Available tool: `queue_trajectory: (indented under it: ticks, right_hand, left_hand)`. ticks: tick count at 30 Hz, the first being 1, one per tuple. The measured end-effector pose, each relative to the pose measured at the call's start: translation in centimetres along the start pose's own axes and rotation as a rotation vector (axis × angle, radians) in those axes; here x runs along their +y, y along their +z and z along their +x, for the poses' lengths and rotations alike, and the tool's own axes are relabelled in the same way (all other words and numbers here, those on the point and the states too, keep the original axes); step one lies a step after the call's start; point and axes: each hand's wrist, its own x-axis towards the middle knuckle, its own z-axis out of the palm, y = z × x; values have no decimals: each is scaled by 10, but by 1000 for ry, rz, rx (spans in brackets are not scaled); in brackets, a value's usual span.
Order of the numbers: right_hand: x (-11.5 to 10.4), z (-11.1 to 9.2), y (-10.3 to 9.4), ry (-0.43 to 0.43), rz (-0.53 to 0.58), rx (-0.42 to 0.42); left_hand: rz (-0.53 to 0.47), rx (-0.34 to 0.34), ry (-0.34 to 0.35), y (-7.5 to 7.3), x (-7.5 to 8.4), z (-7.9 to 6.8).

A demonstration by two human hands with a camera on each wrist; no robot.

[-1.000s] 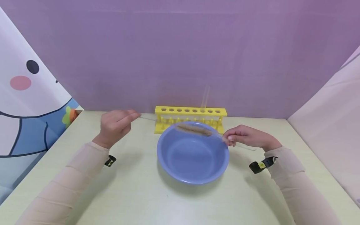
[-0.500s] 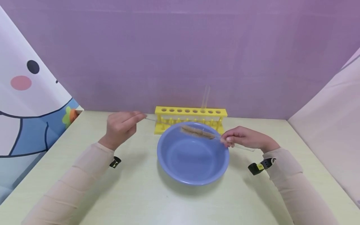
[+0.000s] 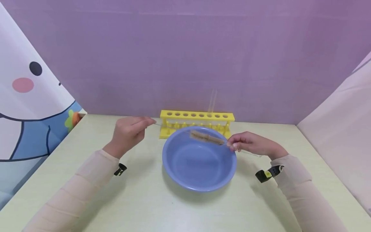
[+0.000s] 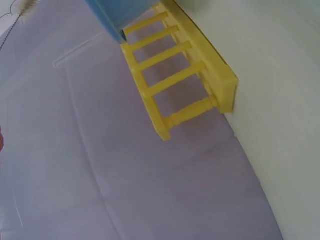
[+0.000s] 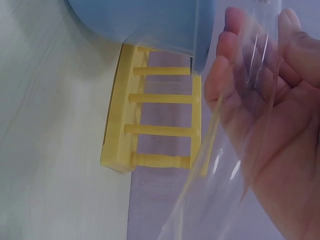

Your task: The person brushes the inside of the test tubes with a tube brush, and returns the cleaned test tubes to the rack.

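Pinched in my left hand (image 3: 130, 130) is the thin wire handle of a test tube brush (image 3: 206, 137), whose tan bristles lie slantwise over the blue basin (image 3: 200, 164). The bristle end reaches right up to the fingers of my right hand (image 3: 250, 143). That hand grips a clear test tube (image 5: 235, 175), its closed end pointing off to the right. At the top of the right wrist view, the brush tip (image 5: 265, 1) overlaps the tube between thumb and fingers. Twisted wire (image 4: 10, 34) shows in the left wrist view, where most of the left hand is out of frame.
Behind the basin stands a yellow test tube rack (image 3: 197, 115), partly hidden by its rim. Another clear tube (image 3: 213, 100) stands upright in the rack. A purple backdrop (image 3: 185, 58) rises behind the pale table (image 3: 139, 199).
My left hand has moved to the right, sliding the brush toward the right hand. The right hand has shifted only slightly left. Basin and rack have stayed in place.
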Motion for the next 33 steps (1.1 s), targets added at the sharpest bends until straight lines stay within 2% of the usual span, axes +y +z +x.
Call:
queue_trajectory:
  ticks: [4, 7, 14, 21, 27, 33]
  right_hand:
    - [-2, 0, 3, 2, 3, 12]
    - [-3, -1, 5, 5, -2, 20]
    - [-4, -2, 8, 3, -46, 61]
    - [-2, -2, 11, 1, -81, 100]
    - [-2, -2, 12, 26, -120, 127]
    - [-4, -1, 15, 28, -154, 174]
  left_hand:
    - [2, -33, 0, -2, 3, 4]
    - [6, -91, -13, -5, 4, 6]
    - [-15, -196, -95, -7, 5, 7]
    - [-52, -271, -221, -8, 12, 10]
    - [-58, -400, -373, -10, 18, 15]
    - [-30, -476, -448, -9, 23, 21]
